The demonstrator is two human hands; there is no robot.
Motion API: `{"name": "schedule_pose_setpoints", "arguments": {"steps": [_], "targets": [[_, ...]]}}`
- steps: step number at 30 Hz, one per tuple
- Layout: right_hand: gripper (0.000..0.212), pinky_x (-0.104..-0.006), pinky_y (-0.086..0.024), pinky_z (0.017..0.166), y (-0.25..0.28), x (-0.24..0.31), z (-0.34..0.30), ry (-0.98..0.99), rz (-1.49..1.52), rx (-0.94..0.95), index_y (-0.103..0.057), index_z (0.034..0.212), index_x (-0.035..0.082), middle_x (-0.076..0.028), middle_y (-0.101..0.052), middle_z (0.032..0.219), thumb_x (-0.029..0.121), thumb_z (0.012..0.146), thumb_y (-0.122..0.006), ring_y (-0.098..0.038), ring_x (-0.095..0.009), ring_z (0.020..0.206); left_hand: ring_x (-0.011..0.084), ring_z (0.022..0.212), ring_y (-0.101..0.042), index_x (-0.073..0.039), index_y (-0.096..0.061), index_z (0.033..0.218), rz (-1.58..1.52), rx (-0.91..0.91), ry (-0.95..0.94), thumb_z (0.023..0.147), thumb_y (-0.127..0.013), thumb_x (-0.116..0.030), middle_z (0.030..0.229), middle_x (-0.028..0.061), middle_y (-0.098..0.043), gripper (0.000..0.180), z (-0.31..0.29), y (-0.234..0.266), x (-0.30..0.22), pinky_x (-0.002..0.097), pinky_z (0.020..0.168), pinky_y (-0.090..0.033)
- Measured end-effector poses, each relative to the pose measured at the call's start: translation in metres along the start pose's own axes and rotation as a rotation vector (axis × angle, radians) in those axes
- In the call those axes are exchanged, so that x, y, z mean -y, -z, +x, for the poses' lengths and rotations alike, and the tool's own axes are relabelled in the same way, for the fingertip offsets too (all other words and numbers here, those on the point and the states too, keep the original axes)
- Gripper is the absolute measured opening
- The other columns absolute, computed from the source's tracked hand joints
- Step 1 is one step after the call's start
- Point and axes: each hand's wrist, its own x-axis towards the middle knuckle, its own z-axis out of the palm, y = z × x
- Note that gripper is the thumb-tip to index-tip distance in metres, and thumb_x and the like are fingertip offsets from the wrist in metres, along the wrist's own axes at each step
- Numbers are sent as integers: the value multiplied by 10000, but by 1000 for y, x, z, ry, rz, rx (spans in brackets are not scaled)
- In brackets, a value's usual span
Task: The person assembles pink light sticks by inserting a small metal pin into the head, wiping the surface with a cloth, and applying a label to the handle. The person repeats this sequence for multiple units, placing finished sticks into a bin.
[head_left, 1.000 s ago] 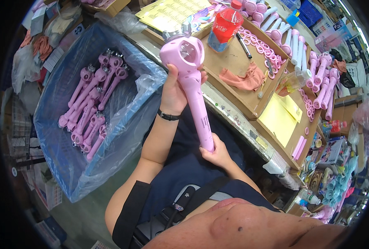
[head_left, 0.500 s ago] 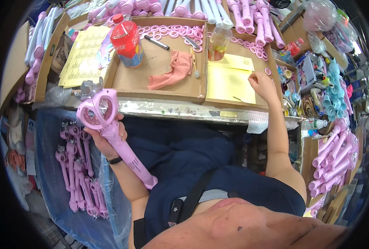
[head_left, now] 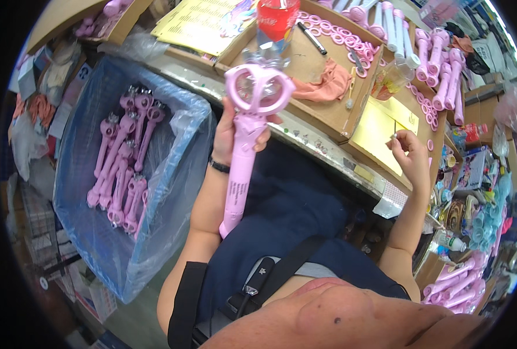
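Observation:
My left hand (head_left: 226,138) is wrapped round the upper shaft of a pink toy wand (head_left: 242,168). The wand is tilted, its ring-shaped head with a clear crown-like top at the far end and its handle end near my lap. Over a yellow sheet (head_left: 381,129) in the cardboard tray, my right hand (head_left: 411,156) has thumb and forefinger drawn together. Whatever sits at those fingertips is too small to name. Several similar pink wands (head_left: 121,157) lie in a blue plastic-lined bin (head_left: 186,125) to my left.
The cardboard tray (head_left: 351,125) holds pink rings (head_left: 343,36), a black marker (head_left: 312,38), an orange cloth (head_left: 325,81) and a clear bottle (head_left: 393,78). A red-labelled bottle (head_left: 277,23) stands behind the wand's head. More pink wand parts (head_left: 459,282) are heaped at the right.
The view has turned toward the bin on the left. The wand now stands straighter in the picture. My right hand has gone from a fist to a pinch, still over the yellow sheet.

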Motion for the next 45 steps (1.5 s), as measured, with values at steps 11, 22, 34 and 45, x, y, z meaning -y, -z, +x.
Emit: {"name": "schedule_pose_setpoints", "arguments": {"steps": [11,22,34,45], "targets": [[228,-316,-401,426,-98,124,1,922,-221,-174,-631,902,68,-30,-459,595,91,702,-739,-495,-187,483,166,602,-620,-16,-514,1151,323,-149,-37,898,-339,-640,857,146,-628,695,-2,-33,6,256,516,-515],[192,-315,-402,443,-115,123,-3,890,-289,-173,-640,902,59,-48,-499,625,46,728,-720,-511,-201,501,155,639,-610,-8,-474,1151,616,-249,-113,892,-424,-604,880,108,-609,652,-6,-39,6,251,519,-505],[87,-259,-417,523,-133,107,-6,537,-7,-79,-654,901,6,-83,-564,693,47,824,-651,-528,-143,574,126,650,-597,-59,-362,1226,749,-358,-117,900,-466,-554,881,85,-568,601,-14,-45,7,223,530,-495],[95,-331,-464,555,-146,95,-5,464,141,-79,-639,879,25,-103,-568,698,87,811,-662,-570,-258,597,106,648,-587,-58,-368,1226,927,-365,-207,905,-466,-545,870,66,-559,591,-17,-43,11,212,526,-486]]}}
